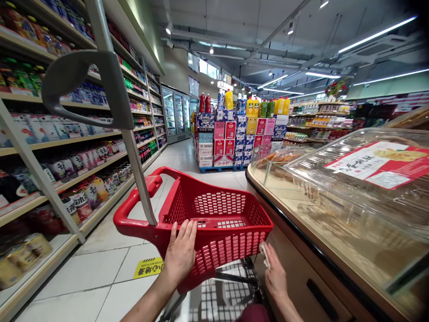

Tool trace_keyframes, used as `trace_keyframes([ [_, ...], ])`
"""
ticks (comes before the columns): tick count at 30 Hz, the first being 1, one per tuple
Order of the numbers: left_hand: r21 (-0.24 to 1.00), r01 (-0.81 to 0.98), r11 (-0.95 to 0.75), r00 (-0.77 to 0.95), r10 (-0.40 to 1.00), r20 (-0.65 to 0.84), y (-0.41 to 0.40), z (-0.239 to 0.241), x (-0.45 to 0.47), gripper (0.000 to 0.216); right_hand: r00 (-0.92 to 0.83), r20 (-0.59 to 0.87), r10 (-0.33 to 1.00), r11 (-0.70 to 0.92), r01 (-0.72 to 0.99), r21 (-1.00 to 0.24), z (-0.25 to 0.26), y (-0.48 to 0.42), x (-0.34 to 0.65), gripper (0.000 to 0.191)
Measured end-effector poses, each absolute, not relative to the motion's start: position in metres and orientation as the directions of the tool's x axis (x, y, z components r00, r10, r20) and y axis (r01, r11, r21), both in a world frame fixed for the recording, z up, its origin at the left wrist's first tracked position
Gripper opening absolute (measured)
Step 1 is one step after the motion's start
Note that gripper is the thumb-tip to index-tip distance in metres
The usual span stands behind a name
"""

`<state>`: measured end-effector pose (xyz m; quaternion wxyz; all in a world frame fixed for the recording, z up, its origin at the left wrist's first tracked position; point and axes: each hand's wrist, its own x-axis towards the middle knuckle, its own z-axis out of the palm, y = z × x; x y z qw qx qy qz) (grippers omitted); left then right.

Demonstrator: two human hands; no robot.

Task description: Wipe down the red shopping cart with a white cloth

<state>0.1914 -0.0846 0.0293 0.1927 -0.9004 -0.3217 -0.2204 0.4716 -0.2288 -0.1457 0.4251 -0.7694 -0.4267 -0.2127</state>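
A red plastic shopping basket sits on a trolley frame in a supermarket aisle. My left hand lies flat against the near rim of the basket, fingers stretched out. My right hand is lower, at the basket's right near corner, with its fingers closed on a small white cloth or tissue. A grey upright pole with a curved grey handle rises from the basket's left side. The basket is empty.
Long shelves of bottles and packets run down the left. On the right stands a counter with a clear-lidded food case. A stacked display of boxes and drink bottles stands ahead, with fridges behind. A yellow floor sticker lies near the trolley.
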Motion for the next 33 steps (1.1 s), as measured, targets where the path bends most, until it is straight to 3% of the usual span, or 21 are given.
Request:
trace_keyframes([
  [4,-0.209,0.675,-0.707,0.692,0.511,0.510,-0.086,0.032,0.192,0.056,0.515,0.743,0.429,-0.264,0.857,-0.442,-0.115,-0.221,0.471,0.051],
  [9,-0.234,0.671,-0.704,0.705,0.507,0.497,-0.085,0.030,0.192,0.057,0.391,0.703,0.595,-0.230,0.920,-0.317,-0.132,-0.222,0.460,0.045],
  [15,-0.255,0.683,-0.684,0.700,0.515,0.495,-0.084,0.026,0.191,0.058,0.378,0.803,0.460,-0.216,0.925,-0.311,-0.094,-0.204,0.459,0.047],
  [21,-0.270,0.662,-0.699,0.724,0.502,0.473,-0.083,0.024,0.191,0.056,0.194,0.765,0.615,-0.099,0.981,-0.170,-0.100,-0.200,0.420,0.050],
  [26,-0.250,0.663,-0.705,0.717,0.505,0.480,-0.086,0.027,0.190,0.055,0.191,0.853,0.486,-0.073,0.981,-0.179,-0.072,-0.184,0.395,0.049],
  [30,-0.250,0.619,-0.745,0.752,0.468,0.464,-0.088,0.031,0.180,0.056,-0.006,0.820,0.572,0.055,0.998,-0.032,-0.066,-0.178,0.371,0.048],
  [33,-0.243,0.633,-0.736,0.732,0.465,0.498,-0.090,0.031,0.171,0.059,0.034,0.843,0.537,0.053,0.996,-0.074,-0.057,-0.174,0.357,0.047],
])
